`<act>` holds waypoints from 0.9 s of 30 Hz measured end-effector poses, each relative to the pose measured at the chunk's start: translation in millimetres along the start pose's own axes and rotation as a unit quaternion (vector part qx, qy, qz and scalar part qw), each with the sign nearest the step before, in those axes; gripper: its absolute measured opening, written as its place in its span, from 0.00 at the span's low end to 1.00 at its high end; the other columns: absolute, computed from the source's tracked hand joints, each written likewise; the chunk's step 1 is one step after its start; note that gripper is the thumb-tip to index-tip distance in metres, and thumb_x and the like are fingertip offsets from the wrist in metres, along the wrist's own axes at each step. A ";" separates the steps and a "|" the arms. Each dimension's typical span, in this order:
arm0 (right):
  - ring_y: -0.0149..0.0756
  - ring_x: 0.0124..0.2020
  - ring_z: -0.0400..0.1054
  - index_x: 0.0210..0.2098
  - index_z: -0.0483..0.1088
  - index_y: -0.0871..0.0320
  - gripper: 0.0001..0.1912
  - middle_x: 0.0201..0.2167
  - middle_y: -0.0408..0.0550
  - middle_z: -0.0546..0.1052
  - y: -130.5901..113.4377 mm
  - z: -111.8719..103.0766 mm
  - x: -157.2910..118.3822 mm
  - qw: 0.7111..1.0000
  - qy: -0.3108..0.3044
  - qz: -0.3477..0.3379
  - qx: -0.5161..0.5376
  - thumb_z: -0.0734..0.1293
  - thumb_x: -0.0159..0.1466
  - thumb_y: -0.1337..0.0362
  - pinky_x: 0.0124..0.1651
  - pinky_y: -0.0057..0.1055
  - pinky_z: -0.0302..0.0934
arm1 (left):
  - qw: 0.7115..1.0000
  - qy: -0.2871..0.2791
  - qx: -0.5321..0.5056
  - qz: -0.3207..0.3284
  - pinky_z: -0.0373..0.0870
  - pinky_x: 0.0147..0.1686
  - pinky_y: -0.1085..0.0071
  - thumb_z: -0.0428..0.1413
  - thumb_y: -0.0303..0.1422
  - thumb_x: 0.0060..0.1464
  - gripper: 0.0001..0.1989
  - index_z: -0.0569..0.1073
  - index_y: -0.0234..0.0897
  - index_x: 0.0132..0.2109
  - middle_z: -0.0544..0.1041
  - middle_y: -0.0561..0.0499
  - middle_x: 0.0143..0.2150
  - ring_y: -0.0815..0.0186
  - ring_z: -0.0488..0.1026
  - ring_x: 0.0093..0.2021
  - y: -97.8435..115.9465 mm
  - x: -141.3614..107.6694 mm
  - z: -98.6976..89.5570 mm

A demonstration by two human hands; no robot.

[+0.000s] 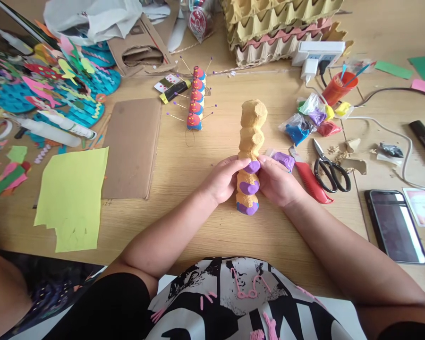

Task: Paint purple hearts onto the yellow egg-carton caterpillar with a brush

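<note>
A yellow-orange egg-carton strip lies lengthwise in front of me, its bumps in a row. Purple clay covers part of the three bumps nearest me, with a little blue at the lowest one. My left hand grips the strip's left side, thumb on the third bump from the near end. From the right, my right hand holds the same spot, and both thumbs press at the purple patch there. The fingers under the strip are hidden. Just behind my right hand sits a bag of purple clay.
A finished-looking red and blue caterpillar with pins stands further back. To the right lie a red cutter, scissors, clay packets and a phone. Cardboard and yellow paper lie left; egg trays are stacked behind.
</note>
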State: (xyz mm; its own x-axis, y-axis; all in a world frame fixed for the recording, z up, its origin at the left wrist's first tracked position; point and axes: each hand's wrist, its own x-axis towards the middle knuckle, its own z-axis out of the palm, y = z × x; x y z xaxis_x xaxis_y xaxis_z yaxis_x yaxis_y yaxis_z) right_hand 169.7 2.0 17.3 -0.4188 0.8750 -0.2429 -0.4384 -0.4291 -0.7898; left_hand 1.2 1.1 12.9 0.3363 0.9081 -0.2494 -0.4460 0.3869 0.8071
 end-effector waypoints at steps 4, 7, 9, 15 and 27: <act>0.50 0.50 0.84 0.34 0.77 0.48 0.23 0.35 0.47 0.85 0.2 -0.5 1.5 1.000 0.000 -0.006 0.000 0.84 0.62 0.40 0.49 0.43 0.82 | 1.000 0.005 0.013 0.017 0.76 0.37 0.62 0.77 0.62 0.50 0.31 0.78 0.42 0.39 0.79 0.50 0.35 0.61 0.78 0.37 -3.1 0.4 1.5; 0.47 0.46 0.83 0.34 0.77 0.48 0.24 0.34 0.46 0.84 2.5 -2.3 2.5 1.000 0.016 -0.019 -0.005 0.85 0.61 0.39 0.46 0.40 0.81 | 0.999 0.032 0.014 0.022 0.73 0.35 0.66 0.80 0.58 0.47 0.30 0.78 0.40 0.39 0.78 0.53 0.34 0.65 0.76 0.34 -4.9 -2.1 7.1; 0.46 0.44 0.82 0.34 0.78 0.49 0.24 0.34 0.46 0.83 4.6 -3.7 3.0 0.999 0.018 -0.023 -0.013 0.85 0.61 0.38 0.44 0.40 0.81 | 0.998 0.059 0.002 0.027 0.72 0.33 0.69 0.80 0.56 0.47 0.29 0.79 0.39 0.38 0.78 0.54 0.33 0.68 0.75 0.32 -5.7 -4.5 11.6; 0.48 0.42 0.83 0.35 0.79 0.48 0.25 0.32 0.46 0.84 4.9 -5.3 3.1 0.999 0.004 -0.027 -0.020 0.85 0.61 0.37 0.40 0.41 0.80 | 0.998 0.052 -0.040 0.025 0.72 0.32 0.72 0.82 0.54 0.46 0.28 0.81 0.38 0.37 0.79 0.54 0.33 0.70 0.74 0.31 -3.0 -6.0 15.8; 0.54 0.49 0.84 0.38 0.79 0.45 0.24 0.34 0.47 0.85 0.4 -9.7 5.3 0.999 -0.016 -0.007 -0.040 0.82 0.61 0.34 0.48 0.48 0.82 | 0.999 0.011 -0.028 0.025 0.76 0.39 0.67 0.79 0.55 0.53 0.26 0.82 0.37 0.38 0.85 0.51 0.34 0.65 0.79 0.34 0.5 -3.7 8.4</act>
State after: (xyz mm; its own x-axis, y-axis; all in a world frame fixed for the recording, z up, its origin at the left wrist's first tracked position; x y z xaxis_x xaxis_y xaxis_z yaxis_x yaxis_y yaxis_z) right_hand 175.1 8.7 10.2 -0.4391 0.8728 -0.2132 -0.3800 -0.3954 -0.8362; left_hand 6.8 -3.4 18.7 0.2937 0.9298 -0.2217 -0.5075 0.3482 0.7882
